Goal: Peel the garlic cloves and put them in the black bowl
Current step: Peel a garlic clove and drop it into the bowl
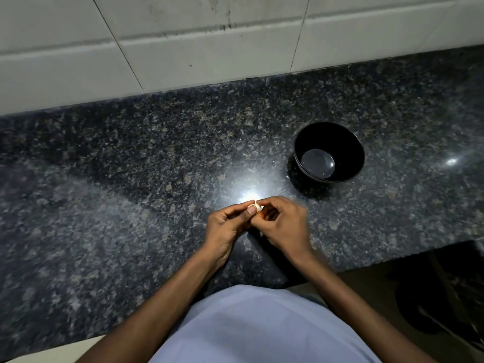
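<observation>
- Both hands are meeting over the near-middle of the dark speckled granite counter (131, 166), fingertips together.
- Garlic clove (254, 206) is sitting right between the two hands, pale, small, mostly covered by fingers.
- Left hand (226, 226) is pinching the clove, thumb on top with the nail facing the camera, other fingers curling underneath.
- Right hand (284, 224) is curling in from the right, fingertips touching the clove's right end; its edge is blurring, so exact finger placement is hard to tell.
- Can't tell whether skin is on or off the clove; too small and too bright there.
- A small pale speck is showing below the right hand's fingers; can't tell what it is.
- Black bowl (351, 142) is standing upright on the counter, beyond and to the right of the hands, apart from them, nearer the right hand.
- Bowl's inside is looking glossy with a pale round reflection at the bottom; no cloves showing in it.
- White tiled wall (209, 48) is running along the far edge of the counter.
- Person's light shirt (262, 328) is filling the bottom of the view, both bare forearms reaching forward from it.
</observation>
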